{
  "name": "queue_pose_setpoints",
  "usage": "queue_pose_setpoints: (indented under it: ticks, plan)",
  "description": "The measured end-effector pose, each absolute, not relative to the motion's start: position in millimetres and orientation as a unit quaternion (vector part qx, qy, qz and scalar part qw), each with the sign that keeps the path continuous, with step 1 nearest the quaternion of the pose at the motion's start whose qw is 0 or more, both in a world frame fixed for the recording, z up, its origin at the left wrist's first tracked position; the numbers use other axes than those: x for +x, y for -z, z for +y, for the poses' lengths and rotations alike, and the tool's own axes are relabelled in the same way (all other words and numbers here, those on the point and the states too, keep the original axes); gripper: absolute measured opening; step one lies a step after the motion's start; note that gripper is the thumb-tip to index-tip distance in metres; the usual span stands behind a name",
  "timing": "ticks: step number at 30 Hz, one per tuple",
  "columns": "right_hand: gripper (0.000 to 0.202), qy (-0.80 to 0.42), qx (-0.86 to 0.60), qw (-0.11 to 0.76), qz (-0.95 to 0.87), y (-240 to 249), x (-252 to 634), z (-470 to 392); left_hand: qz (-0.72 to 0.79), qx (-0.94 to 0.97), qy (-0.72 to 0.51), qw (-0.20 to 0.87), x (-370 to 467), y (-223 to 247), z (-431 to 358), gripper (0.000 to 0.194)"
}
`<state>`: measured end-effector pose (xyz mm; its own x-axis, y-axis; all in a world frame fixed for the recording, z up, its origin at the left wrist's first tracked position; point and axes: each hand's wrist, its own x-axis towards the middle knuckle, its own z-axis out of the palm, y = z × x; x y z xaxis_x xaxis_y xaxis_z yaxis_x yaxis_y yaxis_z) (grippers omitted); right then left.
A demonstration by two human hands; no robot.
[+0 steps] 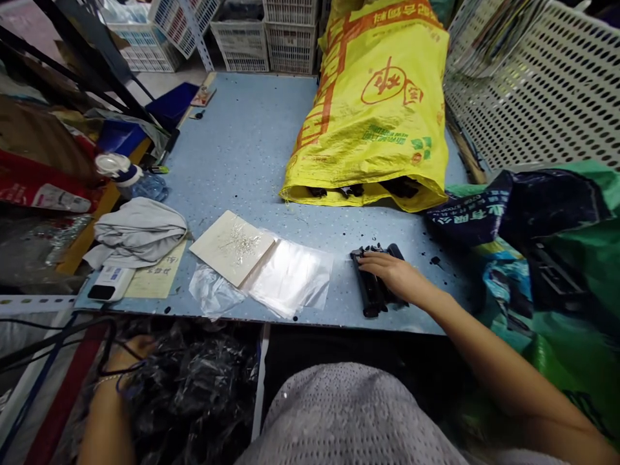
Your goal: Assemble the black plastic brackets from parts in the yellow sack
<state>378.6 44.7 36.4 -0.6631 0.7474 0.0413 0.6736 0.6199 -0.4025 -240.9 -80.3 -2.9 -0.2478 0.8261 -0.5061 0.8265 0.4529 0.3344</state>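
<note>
Several long black parts [371,294] lie side by side on the blue table near its front edge. My right hand [394,274] rests over them from the right, its fingers stretched out across their upper part. Below the table's edge at the left, my left hand [132,352] is at a heap of black parts in clear plastic wrapping [194,381]; its fingers are blurred and partly behind dark cables. A stack of clear plastic bags [290,274] lies left of the black parts, beside a square cream pad [232,248] with small shiny pieces on it.
A yellow woven sack [378,110] lies open toward me, black parts inside. Grey cloth [140,232], a white phone-like device [111,284] and a yellow note [155,274] are at the left. Green bags [576,258] and a white perforated basket [537,90] stand right.
</note>
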Motion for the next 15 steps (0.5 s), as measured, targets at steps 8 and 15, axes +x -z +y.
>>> queue_pose_setpoints:
  ticks: [8, 15]
  plan:
    - [0.045, -0.092, -0.348, 0.037, -0.932, -22, 361, 80, 0.554, 0.577, -0.303, 0.518, 61, -10, -23, 0.031]
    - [0.041, -0.177, -0.371, 0.135, -0.901, -30, 368, 102, 0.59, 0.596, -0.345, 0.421, 109, 29, 26, 0.011]
